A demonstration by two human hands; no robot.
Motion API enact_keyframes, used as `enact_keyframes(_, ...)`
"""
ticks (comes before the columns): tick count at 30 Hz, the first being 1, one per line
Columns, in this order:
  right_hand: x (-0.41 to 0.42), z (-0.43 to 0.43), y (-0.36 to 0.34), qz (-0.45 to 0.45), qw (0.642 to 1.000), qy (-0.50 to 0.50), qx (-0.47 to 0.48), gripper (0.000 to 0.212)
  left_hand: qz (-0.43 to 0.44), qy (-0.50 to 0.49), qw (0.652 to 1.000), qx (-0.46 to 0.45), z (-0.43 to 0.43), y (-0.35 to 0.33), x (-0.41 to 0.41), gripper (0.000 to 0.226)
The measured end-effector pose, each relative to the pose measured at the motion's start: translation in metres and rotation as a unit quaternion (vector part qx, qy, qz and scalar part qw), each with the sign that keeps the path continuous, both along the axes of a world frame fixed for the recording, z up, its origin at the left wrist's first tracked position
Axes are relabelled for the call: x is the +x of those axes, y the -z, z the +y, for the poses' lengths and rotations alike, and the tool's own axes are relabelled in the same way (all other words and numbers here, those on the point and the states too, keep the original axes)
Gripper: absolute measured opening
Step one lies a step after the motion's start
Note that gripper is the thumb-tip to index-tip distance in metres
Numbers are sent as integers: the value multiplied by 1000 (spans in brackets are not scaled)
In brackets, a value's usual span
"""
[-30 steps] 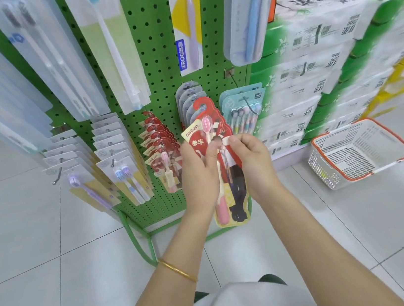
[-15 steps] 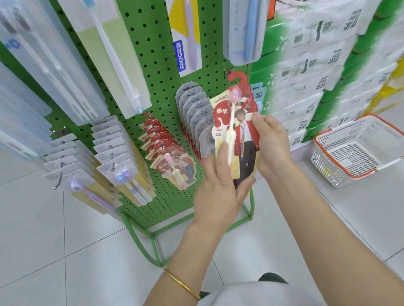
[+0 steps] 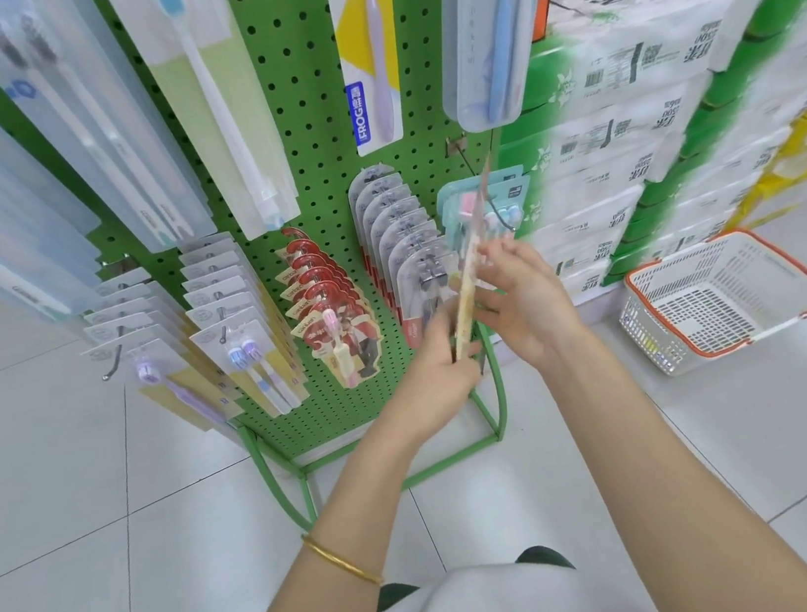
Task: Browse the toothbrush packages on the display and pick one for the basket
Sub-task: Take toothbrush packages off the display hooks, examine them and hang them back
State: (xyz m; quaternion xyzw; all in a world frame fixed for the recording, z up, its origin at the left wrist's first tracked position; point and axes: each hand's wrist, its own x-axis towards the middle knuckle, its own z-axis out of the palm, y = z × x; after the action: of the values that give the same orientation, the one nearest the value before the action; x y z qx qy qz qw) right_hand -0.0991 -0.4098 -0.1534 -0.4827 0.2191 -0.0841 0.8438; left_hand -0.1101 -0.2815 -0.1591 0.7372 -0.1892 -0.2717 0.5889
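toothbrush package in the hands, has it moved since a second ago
Yes: the toothbrush package has swung edge-on and rightward, off the grey packs toward the teal packs.

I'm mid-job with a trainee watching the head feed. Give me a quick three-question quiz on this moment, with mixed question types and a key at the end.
1. True or false: the toothbrush package already lies in the basket.
2. The left hand and right hand are both up at the green pegboard rack. Which of the hands grips the package? A) left only B) right only C) both
3. Fill in: in the head view, the basket stands on the floor to the ___ of the rack.

Key
1. False. It is held edge-on in front of the rack.
2. C
3. right
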Motion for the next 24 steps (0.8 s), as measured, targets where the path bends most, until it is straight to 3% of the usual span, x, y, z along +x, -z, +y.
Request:
enact_keyframes(1,-1,1,1,7,1000,4,-1,5,13,1,1000,-11,1,-2,0,64)
enact_keyframes(4,-1,1,4,19,999,24,-26,22,60,-17,997,-40,6,-1,1,56)
enact_keyframes(10,-8,-5,6,-30,995,-42,-86,18,96,-104,990,15,14,2,11,14)
enact_keyframes(15,-12,-7,6,-58,991,-89,-79,21,103,-169,980,-23,14,-14,20,18)
enact_keyframes(21,-14,-13,4,-74,984,-136,-85,24,39,-214,976,-27,13,-26,29,20)
enact_keyframes(24,-16,-13,4,-80,980,-163,-77,39,-8,-226,974,-25,12,-32,32,22)
